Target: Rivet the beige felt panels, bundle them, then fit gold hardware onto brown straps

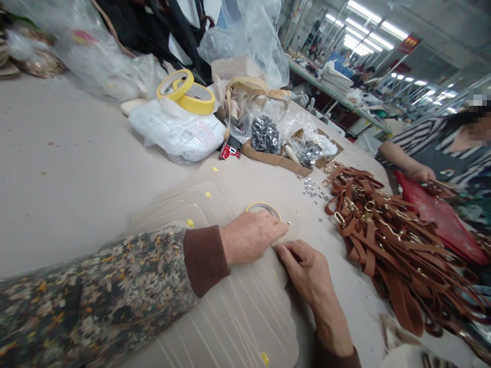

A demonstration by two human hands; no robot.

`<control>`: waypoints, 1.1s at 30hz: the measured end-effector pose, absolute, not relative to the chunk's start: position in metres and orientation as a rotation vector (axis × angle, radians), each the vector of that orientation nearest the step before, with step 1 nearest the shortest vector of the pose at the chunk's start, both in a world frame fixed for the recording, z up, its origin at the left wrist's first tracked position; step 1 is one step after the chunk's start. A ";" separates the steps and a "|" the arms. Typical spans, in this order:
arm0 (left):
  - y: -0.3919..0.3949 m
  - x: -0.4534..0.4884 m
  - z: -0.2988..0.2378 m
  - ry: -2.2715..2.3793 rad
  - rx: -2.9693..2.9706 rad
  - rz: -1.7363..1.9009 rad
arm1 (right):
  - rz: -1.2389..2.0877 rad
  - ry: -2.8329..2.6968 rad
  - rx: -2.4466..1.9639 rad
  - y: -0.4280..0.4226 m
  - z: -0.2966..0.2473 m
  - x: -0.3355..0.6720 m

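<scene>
My left hand reaches across the stack of beige rounded panels, its fingers drawn together. A small gold-coloured stud shows right at its fingertips; whether it is gripped or only touched I cannot tell. Partly behind that hand lies a yellow-edged roll of tape. On the right, my right hand is closed, thumb and fingers pinching at the edge of the panels. Bits of yellow tape stick to several panels. Another tiny gold piece lies on the table just beyond.
Brown straps with gold hardware are heaped on the right. Small metal washers lie scattered near cardboard trays of bagged parts. Yellow tape rolls rest on a white plastic-wrapped packet. A co-worker in stripes handles a red piece.
</scene>
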State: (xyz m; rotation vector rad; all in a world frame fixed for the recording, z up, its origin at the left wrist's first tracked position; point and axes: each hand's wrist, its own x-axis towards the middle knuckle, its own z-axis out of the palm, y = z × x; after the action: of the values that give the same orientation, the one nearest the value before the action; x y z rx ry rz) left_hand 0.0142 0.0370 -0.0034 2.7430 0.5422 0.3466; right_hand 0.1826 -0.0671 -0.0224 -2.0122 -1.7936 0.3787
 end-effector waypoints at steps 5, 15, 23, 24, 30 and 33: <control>0.038 0.015 -0.007 0.498 2.644 0.498 | 0.769 -1.792 -2.007 -0.070 -0.014 0.192; 0.035 0.019 -0.016 0.509 2.679 0.625 | 0.128 -1.734 -1.566 -0.064 -0.010 0.182; 0.035 0.017 -0.011 0.422 2.598 0.514 | -0.157 -1.806 -1.641 -0.061 -0.019 0.174; 0.036 0.017 -0.011 0.418 2.587 0.510 | -0.186 -1.802 -1.644 -0.062 -0.020 0.174; 0.038 0.019 -0.010 0.494 2.648 0.471 | 0.043 -1.573 -1.704 -0.063 -0.018 0.166; 0.036 0.019 -0.007 0.457 2.682 0.537 | 0.500 -1.178 -1.733 -0.059 -0.017 0.168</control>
State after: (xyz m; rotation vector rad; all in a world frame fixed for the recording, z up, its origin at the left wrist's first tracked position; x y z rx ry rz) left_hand 0.0191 0.0356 -0.0068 2.6822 0.4566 0.5367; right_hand 0.1675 -0.0590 -0.0170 -1.7334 -1.1777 0.4997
